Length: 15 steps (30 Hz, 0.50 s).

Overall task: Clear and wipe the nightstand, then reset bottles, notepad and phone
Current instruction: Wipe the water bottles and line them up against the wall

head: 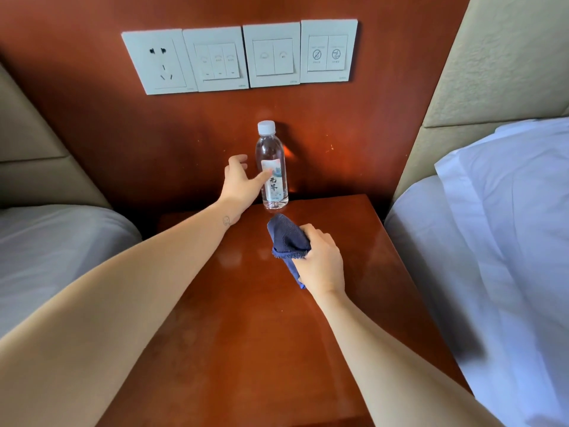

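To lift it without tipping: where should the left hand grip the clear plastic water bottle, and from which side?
Wrap the labelled middle of the upright clear plastic bottle from its left, where the left hand is; the red wooden wall stands close behind.

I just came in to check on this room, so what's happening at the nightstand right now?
A person is working at the wooden nightstand. Their right hand grips a bunched dark blue cloth over the middle of the top. Their left hand reaches to the one water bottle, which stands upright and capped at the back edge. The thumb lies against its label, and the fingers are spread, not closed round it. No notepad or phone shows on the top.
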Each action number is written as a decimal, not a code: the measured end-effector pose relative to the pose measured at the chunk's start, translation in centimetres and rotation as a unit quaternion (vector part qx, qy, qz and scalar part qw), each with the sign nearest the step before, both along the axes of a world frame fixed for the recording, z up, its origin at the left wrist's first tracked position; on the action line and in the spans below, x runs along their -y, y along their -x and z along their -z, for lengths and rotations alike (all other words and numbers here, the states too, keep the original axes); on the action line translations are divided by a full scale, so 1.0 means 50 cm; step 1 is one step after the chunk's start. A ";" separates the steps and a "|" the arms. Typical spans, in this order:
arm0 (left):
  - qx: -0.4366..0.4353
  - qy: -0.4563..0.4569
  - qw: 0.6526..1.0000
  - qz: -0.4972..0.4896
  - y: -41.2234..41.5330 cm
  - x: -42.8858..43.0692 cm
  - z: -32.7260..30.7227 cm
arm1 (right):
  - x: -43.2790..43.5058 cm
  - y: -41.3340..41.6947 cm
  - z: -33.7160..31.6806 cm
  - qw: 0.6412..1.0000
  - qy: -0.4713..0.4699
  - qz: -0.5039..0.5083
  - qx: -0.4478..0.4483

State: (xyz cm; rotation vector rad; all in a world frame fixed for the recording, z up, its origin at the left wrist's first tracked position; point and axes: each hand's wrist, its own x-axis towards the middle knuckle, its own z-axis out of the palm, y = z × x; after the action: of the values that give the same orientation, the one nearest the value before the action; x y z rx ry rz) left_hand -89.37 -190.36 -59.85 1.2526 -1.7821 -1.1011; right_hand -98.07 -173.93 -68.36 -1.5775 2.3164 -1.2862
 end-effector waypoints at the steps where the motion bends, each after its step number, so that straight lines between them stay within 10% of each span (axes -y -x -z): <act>1: 0.009 0.019 1.000 -0.008 -0.016 -0.015 0.008 | -0.002 -0.002 0.001 1.000 -0.004 -0.016 -0.021; 15: 0.089 0.046 0.994 0.037 -0.229 -0.227 0.072 | -0.224 -0.074 -0.007 0.952 -0.084 -0.283 -0.083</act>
State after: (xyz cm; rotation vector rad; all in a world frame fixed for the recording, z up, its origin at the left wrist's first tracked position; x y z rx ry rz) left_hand -77.91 -179.01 -63.46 1.2699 -2.0036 -0.9603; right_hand -94.38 -162.73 -68.00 -2.1295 1.7690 -0.8244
